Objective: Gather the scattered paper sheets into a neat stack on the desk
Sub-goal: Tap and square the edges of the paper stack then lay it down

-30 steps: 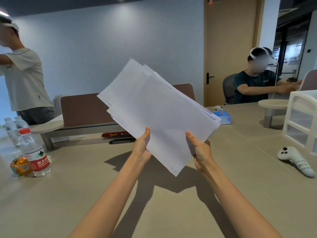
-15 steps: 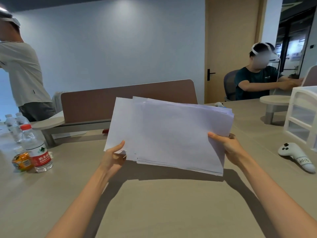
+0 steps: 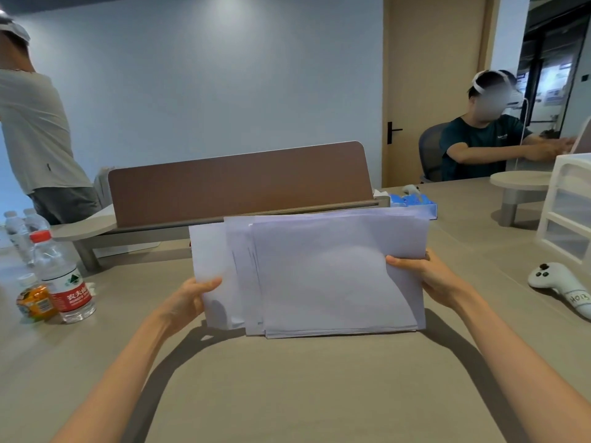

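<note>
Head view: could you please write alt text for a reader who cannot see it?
A left hand and a right hand grip the side edges of an uneven sheaf of white paper sheets, held upright low over a beige desk. A water bottle stands at the left and a white controller lies at the right.

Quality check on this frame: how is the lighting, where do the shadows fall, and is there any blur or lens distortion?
Head view: soft overhead light, with a bright patch high on the wall. The paper sheets and both forearms throw dark shadows on the desk towards the camera. The left hand and right hand look sharp. Wide-angle stretch leans the water bottle near the left edge.
</note>
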The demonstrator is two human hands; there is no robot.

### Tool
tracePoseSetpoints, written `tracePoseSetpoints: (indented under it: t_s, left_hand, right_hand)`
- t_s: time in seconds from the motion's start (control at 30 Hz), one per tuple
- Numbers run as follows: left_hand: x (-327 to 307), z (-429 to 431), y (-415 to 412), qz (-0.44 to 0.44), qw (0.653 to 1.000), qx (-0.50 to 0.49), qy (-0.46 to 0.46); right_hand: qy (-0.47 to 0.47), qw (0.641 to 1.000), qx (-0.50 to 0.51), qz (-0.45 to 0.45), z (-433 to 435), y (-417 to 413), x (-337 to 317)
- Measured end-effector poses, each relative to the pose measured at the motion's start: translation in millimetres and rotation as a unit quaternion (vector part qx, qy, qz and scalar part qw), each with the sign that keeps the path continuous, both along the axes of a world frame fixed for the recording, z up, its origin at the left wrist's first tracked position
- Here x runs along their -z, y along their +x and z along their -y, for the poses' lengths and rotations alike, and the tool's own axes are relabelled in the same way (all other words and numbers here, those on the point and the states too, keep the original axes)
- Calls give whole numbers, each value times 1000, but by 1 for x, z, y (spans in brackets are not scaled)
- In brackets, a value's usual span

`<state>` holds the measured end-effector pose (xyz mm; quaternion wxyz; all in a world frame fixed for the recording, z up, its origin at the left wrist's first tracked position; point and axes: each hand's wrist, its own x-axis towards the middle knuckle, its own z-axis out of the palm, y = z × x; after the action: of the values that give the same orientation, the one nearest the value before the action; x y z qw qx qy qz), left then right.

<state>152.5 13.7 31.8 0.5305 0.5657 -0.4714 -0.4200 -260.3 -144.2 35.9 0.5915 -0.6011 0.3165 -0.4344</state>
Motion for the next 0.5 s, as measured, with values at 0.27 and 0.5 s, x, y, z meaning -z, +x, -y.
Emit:
tracePoseSetpoints:
  t_s: [0.27, 0.5]
  left_hand:
    - [-3, 3, 2, 50, 998, 12, 31]
    - [-10, 2, 6, 82, 995, 39, 41]
  right_hand:
    - [2, 999, -32, -8, 9, -3, 8]
    - [24, 998, -65, 0, 10, -9, 11]
